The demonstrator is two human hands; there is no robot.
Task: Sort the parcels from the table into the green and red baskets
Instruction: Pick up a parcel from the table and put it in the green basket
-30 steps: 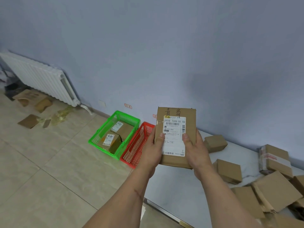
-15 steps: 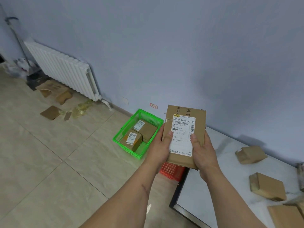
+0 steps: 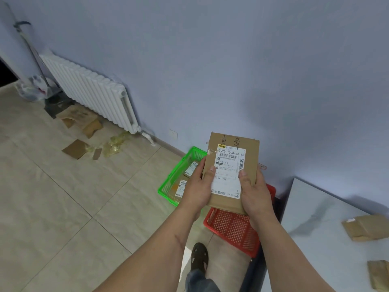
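I hold a flat brown cardboard parcel with a white shipping label and handwritten characters on top, upright in front of me. My left hand grips its left edge and my right hand grips its right edge, thumbs on the label. Below and behind it on the floor stand the green basket, holding two labelled parcels, and the red basket, whose visible part shows nothing inside. The parcel hangs above both baskets.
The white table lies at the right with two brown parcels on it. A white radiator lines the wall at left; cardboard scraps and plastic litter the tiled floor. My shoe shows below.
The view has swung left and down, toward the baskets. The red basket has come into fuller view under the parcel. Both hands keep the same grip on the parcel.
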